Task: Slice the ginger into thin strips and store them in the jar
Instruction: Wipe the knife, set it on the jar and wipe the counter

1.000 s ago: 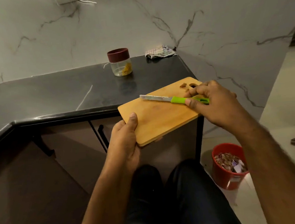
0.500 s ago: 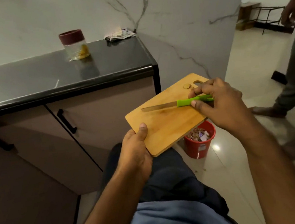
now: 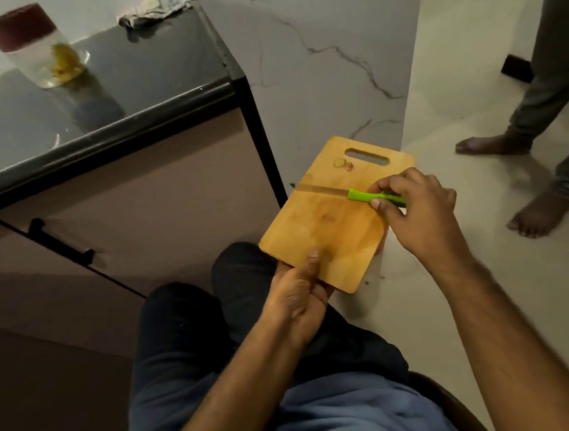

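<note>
Since a moment ago you've swung the cutting board (image 3: 328,225) off the worktop (image 3: 61,121), out over your lap and the floor. Your left hand (image 3: 296,290) grips its near edge, thumb on top. Your right hand (image 3: 417,210) pinches the green-handled knife (image 3: 350,194) flat across it. Two ginger scraps (image 3: 344,164) lie beside the handle slot; the jar (image 3: 41,51) stands capped on the worktop, ginger strips inside

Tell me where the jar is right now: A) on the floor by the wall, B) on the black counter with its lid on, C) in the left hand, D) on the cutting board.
B: the jar stands on the counter with its dark red lid on, away from the board that the left hand holds.
</note>
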